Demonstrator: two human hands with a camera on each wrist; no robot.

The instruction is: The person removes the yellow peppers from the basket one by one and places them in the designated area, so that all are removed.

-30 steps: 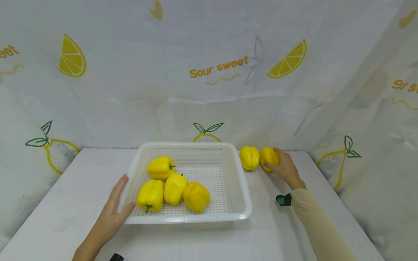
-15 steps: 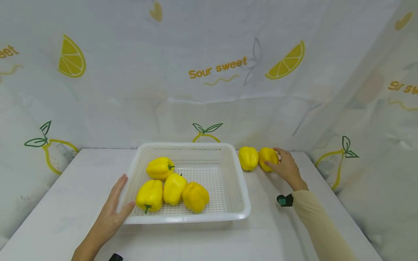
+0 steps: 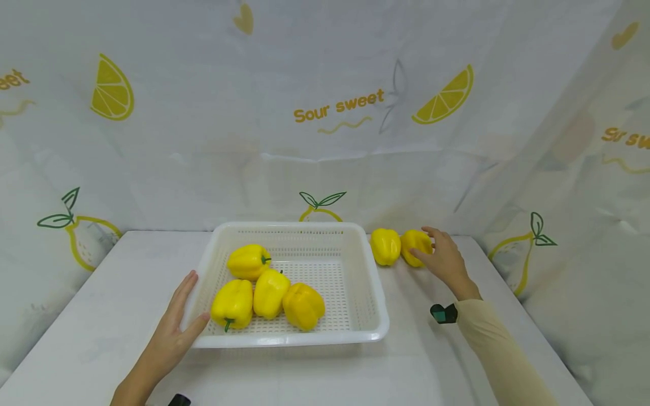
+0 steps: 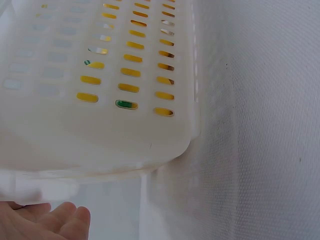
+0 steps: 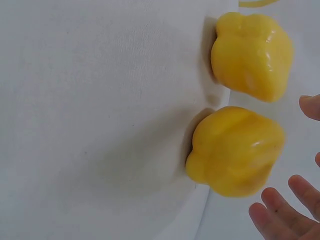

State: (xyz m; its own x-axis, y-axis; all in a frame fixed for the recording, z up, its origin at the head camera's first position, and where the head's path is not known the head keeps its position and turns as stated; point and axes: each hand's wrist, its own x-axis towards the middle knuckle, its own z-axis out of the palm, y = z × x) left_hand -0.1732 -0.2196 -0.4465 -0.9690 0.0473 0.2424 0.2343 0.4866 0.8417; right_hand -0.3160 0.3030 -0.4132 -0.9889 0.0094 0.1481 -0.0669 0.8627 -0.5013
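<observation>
Rightmost yellow bell pepper (image 3: pixel 408 242) on the white table (image 3: pixel 325 378), far right, outside the basket. Right hand (image 3: pixel 448 264) loosely spread about it from the right, thumb on the near side, grasp released; contact with the skin hard to tell. Just left, another loose yellow bell pepper (image 3: pixel 385 247), between that one and the basket. Farther left, white perforated plastic basket (image 3: pixel 286 341) with four yellow bell peppers (image 3: pixel 271 293) inside, bunched toward the left, some green stems showing. Left hand (image 3: pixel 172 332) unclenched at the basket's near left corner, fingers straight along the left side, thumb by the rim. Beige sleeve (image 3: pixel 497 349) on right arm. Along the far side, white lemon-print backdrop (image 3: pixel 203 186) lettered "Sour sweet".
</observation>
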